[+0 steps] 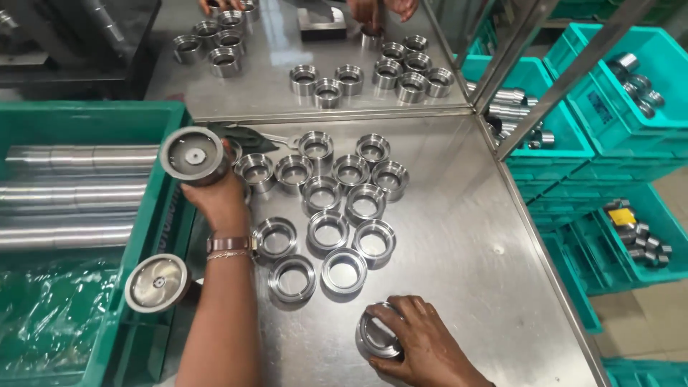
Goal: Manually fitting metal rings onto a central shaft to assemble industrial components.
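A round, flanged silver metal disc part is being gripped from beneath by the left hand, fingers closed round its body, and is being held above the edge of the green plastic crate, just beside the steel table. A short silver metal ring is being clasped by the right hand, fingers curled over its rim, and is being kept resting on the table near its front edge. A cluster of matching metal rings is being left lying between the two hands. A second flanged disc is being seen below the left wrist.
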